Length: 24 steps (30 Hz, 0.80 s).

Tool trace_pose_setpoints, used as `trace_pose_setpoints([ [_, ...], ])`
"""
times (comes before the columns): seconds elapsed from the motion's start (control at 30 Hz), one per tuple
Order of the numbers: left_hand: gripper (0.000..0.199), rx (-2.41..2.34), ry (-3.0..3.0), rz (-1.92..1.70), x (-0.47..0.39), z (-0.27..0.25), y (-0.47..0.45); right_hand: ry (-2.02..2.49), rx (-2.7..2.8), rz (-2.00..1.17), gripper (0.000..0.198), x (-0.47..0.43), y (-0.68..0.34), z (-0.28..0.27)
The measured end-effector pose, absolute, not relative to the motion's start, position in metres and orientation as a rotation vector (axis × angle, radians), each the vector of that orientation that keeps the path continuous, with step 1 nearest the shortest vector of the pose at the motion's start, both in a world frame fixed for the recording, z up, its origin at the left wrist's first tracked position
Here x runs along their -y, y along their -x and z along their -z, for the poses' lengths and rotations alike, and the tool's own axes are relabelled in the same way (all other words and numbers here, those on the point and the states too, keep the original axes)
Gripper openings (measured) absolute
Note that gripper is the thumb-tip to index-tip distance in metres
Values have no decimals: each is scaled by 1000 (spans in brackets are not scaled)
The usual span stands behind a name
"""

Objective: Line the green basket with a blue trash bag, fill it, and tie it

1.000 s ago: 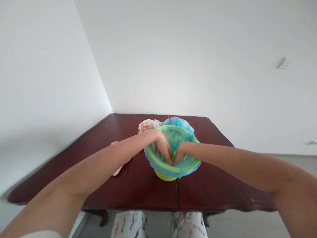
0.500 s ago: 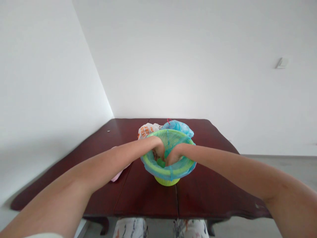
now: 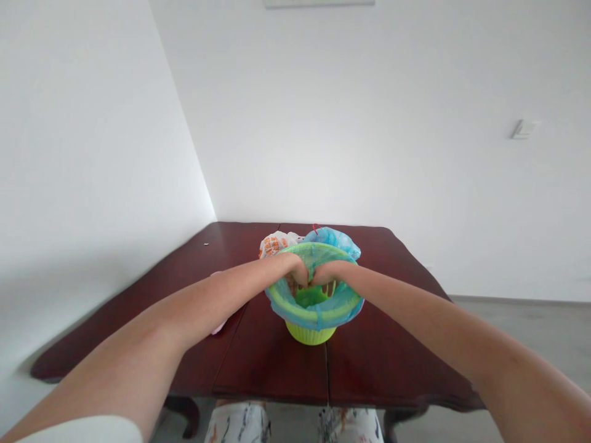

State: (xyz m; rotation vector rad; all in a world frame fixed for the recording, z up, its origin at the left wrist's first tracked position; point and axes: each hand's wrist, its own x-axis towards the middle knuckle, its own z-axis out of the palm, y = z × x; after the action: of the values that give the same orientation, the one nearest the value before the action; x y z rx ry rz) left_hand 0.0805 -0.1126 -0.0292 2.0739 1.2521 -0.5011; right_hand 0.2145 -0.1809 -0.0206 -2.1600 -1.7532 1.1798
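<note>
A bright green plastic bin [image 3: 311, 336] stands on the table in front of me, lined with a thin translucent blue bag [image 3: 318, 319] folded out over its rim. Both my hands reach down inside it, close together near the middle. My left hand [image 3: 298, 271] is by the inner left wall, its fingers pointing down and partly hidden. My right hand [image 3: 327, 274] hangs by the far right inner wall with its fingers apart, touching or close to the bag film. Neither hand visibly holds an object.
Behind the bin lie a white plastic bag with orange print [image 3: 273, 244] and a blue bundled bag [image 3: 339, 240] with a red tie. Something pink [image 3: 218, 328] shows under my left forearm. The dark red table [image 3: 272, 363] meets white walls.
My right hand has risen and moved toward the bin's far side, and its fingers now show apart. More of the bin's green bottom is visible. The view has shifted slightly.
</note>
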Motion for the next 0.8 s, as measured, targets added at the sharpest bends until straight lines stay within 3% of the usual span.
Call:
trace_pose_setpoints([
  [0.17, 32, -1257, -1866, 687, 120, 18, -80, 2111, 1557, -1279, 26, 188, -211, 5],
  [0.43, 18, -987, -1996, 510, 131, -32, -71, 1820, 1605, -1354, 17, 211, -222, -41],
  [0.53, 19, -877, -2119, 230, 127, -53, -36, 1608, 1575, -1154, 16, 232, -252, -52],
  [0.6, 30, -815, -2181, -95, 121, -51, 1, 1329, 1426, -848, 25, 253, -281, -43],
  [0.7, 50, -856, -2161, -765, 106, -18, 54, 1066, 1032, -427, 44, 282, -325, 6],
  [0.8, 71, -1187, -2153, -1089, 84, 38, 81, 1093, 703, -246, 47, 290, -350, 85],
])
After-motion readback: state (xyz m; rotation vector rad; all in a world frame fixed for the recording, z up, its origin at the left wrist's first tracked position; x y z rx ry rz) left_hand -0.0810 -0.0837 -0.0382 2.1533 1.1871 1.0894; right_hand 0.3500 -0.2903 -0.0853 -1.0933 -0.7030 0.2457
